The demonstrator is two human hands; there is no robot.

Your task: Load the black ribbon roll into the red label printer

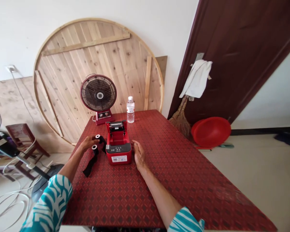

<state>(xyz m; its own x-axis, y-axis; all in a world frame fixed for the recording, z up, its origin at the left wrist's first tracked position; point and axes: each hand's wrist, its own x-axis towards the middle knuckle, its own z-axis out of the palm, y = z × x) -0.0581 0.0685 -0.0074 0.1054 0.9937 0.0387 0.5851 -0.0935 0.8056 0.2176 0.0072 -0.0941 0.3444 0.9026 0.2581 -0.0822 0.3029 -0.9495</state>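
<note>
A red label printer [119, 158] with a dark grey front panel stands on the table, its lid raised and its red inner bay showing. On its left, my left hand [88, 142] has its fingers closed around a roll of black ribbon [101, 139] with a white core; a black strip runs from it toward the printer. Just below that hand stands a second black roll [94, 149], its loose black tail [88, 169] lying on the tabletop. My right hand [139, 154] is open against the printer's right side, fingers stretched out.
A red fan [99, 96] and a water bottle [130, 110] stand at the far end of the patterned red table [183, 180]. Behind leans a round wooden tabletop [135, 64]. A broom [181, 116] and red basins [214, 131] are by the door; cables [12, 199] lie on the floor left.
</note>
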